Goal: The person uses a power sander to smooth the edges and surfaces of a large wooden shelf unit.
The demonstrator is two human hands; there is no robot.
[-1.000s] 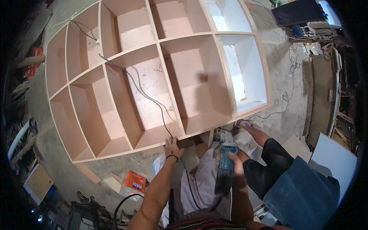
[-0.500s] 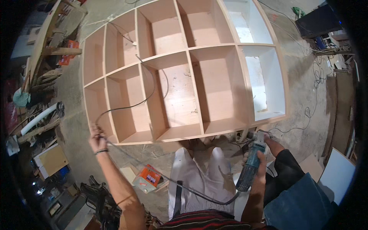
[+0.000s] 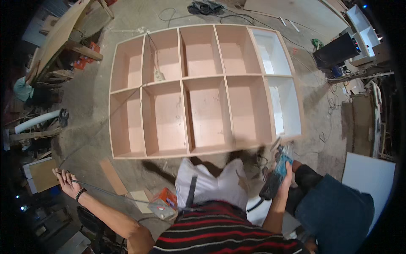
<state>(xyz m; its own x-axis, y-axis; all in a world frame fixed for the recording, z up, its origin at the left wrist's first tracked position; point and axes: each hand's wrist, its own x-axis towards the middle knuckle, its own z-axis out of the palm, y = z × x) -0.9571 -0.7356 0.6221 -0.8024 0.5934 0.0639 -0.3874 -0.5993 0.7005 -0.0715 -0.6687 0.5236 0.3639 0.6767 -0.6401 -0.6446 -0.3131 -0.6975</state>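
My right hand [image 3: 286,174] grips the teal and black body of an angle grinder [image 3: 274,181]. The disc end points up toward the shelf unit's near right corner. Stretched out far to the left, my left hand [image 3: 66,181] is closed on a dark power cable [image 3: 111,193], which runs back across toward my waist. Another stretch of cable goes from that hand up over the shelf unit [image 3: 186,77], toward a pale socket block [image 3: 159,76] in a far-row compartment. The unit lies on its back, two rows of pinkish wooden compartments with white ones at the right.
A person in dark blue clothing [image 3: 336,207] crouches close on my right, beside a white panel [image 3: 368,173]. An orange box [image 3: 165,197] and a wooden strip [image 3: 113,176] lie on the floor to my left. Scrap wood and a white pipe [image 3: 38,121] line the left side.
The view has shifted back, showing more floor beyond the unit. My left hand has swung left, away from the unit's near edge, drawing the cable straighter. The grinder stays in my right hand.
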